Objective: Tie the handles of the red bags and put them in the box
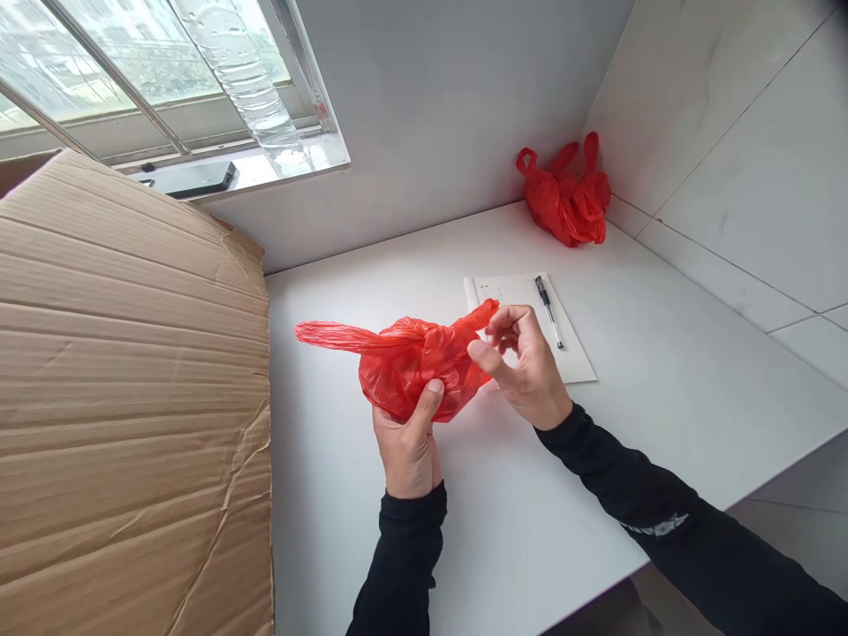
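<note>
Here's the left hand (407,444) clamping the red plastic carrier bag (403,371) over the white table (517,521), seemingly to steady it, while the right hand (530,375), fingers loosely parted, hangs beside its right handle (478,316).

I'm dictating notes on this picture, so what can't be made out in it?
In the head view:
Held red bag: contents obscured by crumpled plastic.
Left hand: most fingers hidden behind that bag.
Notepad: writing too small to read.
Cardboard box: cut off by left and bottom edges.
</note>
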The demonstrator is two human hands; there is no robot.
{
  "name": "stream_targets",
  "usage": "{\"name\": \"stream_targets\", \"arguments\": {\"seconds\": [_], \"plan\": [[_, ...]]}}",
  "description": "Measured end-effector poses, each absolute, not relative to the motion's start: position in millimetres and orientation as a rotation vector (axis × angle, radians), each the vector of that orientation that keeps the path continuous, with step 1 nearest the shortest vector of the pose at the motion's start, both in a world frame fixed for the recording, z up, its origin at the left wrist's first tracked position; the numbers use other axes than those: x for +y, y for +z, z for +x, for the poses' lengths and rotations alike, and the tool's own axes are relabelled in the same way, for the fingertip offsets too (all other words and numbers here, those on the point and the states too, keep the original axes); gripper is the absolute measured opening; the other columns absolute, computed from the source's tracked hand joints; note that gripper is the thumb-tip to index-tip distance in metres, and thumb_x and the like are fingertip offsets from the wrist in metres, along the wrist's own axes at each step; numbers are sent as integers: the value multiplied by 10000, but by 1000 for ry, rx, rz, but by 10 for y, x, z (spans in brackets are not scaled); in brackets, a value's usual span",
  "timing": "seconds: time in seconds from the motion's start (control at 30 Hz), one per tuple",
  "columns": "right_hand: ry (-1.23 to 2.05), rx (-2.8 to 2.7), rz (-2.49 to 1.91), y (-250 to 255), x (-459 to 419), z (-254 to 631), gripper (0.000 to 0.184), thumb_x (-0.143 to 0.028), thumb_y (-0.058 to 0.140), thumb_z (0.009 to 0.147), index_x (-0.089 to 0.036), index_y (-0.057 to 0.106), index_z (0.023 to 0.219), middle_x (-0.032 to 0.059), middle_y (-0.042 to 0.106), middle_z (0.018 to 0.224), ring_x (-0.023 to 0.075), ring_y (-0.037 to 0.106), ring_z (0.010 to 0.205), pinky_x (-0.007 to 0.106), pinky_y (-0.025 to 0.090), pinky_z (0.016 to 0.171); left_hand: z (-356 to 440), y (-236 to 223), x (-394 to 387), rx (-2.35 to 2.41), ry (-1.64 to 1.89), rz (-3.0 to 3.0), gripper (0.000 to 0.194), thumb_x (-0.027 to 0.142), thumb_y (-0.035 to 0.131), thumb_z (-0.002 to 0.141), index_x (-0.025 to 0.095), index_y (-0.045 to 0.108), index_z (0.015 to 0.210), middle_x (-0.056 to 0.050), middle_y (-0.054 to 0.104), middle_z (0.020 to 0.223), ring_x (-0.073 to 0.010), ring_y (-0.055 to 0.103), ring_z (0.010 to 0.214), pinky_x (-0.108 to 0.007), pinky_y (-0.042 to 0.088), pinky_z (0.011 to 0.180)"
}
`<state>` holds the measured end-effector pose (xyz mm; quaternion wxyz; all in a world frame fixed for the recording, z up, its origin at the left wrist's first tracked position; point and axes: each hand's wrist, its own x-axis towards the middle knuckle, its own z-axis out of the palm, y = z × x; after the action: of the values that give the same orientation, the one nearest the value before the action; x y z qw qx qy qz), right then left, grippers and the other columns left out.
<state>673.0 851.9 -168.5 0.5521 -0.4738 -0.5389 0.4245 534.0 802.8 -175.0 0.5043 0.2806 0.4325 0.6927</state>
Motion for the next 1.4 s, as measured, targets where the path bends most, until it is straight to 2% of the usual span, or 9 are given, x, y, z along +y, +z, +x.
{"name": "stream_targets", "arguments": {"seconds": [0.07, 0.13, 0.23, 0.3, 0.43, 0.7, 1.0, 1.17, 1.4], "plan": [[1063, -1374, -1088, -1679, 8553, 6761, 588, -451, 828, 741, -272, 523, 1210, 54, 619, 1175, 224, 593, 1059, 382, 479, 940, 5359, -1732, 8027, 1041, 1653, 737, 497, 241, 846, 745, 273, 676, 1211, -75, 729, 1184, -344, 651, 1186, -543, 483, 1072], [1283, -1439, -1027, -1662, 8582, 6792, 557, -465, 776, 802, -256, 534, 1258, 59, 656, 1126, 228, 620, 1034, 387, 493, 915, 5380, -1709, 8021, 1033, 1640, 745, 502, 245, 841, 754, 277, 670, 1225, -90, 717, 1215, -347, 642, 1203, -542, 483, 1073], [1492, -1419, -959, -1633, 8603, 6820, 299, -469, 680, 890, -208, 638, 1030, 18, 663, 896, 170, 623, 792, 315, 503, 739, 5394, -1687, 8013, 1021, 1630, 734, 545, 250, 850, 745, 260, 656, 1254, -105, 698, 1257, -353, 631, 1220, -528, 479, 1078], [1481, -1388, -958, -1619, 8603, 6825, 274, -465, 692, 883, -197, 650, 922, -6, 628, 817, 144, 581, 719, 283, 475, 678, 5388, -1686, 8013, 1009, 1624, 739, 549, 241, 845, 749, 257, 650, 1262, -100, 694, 1270, -349, 625, 1228, -522, 471, 1085], [1501, -1354, -937, -1611, 8600, 6824, 278, -457, 723, 859, -191, 645, 832, -31, 568, 739, 127, 521, 670, 265, 432, 628, 5360, -1712, 8020, 995, 1614, 741, 544, 203, 825, 772, 260, 643, 1281, -86, 691, 1284, -332, 625, 1232, -493, 475, 1090], [1651, -1237, -832, -1646, 8630, 6829, 249, -426, 728, 860, -189, 688, 795, -7, 594, 758, 143, 535, 687, 294, 429, 653, 5343, -1734, 8029, 960, 1593, 750, 608, 180, 805, 793, 254, 598, 1360, -93, 686, 1296, -337, 601, 1264, -488, 495, 1073], [1670, -1198, -851, -1657, 8639, 6828, 239, -424, 731, 863, -190, 716, 814, -4, 603, 736, 143, 539, 667, 299, 432, 641, 5356, -1701, 8013, 981, 1591, 671, 454, 216, 804, 788, 236, 674, 1223, -83, 719, 1189, -341, 637, 1203, -461, 557, 995], [1672, -1182, -875, -1675, 8636, 6837, 243, -437, 723, 869, -196, 724, 839, 4, 626, 757, 151, 549, 667, 310, 442, 649, 5373, -1641, 7984, 969, 1617, 581, 472, 289, 736, 857, 230, 640, 1315, -97, 699, 1275, -331, 608, 1257, -435, 532, 1027], [1634, -1192, -942, -1680, 8632, 6835, 278, -472, 721, 862, -197, 715, 823, -1, 613, 738, 149, 530, 657, 308, 429, 643, 5335, -1663, 7973, 904, 1672, 338, 353, 362, 600, 940, 200, 712, 1233, -91, 708, 1277, -316, 607, 1263, -415, 542, 1011]]}}
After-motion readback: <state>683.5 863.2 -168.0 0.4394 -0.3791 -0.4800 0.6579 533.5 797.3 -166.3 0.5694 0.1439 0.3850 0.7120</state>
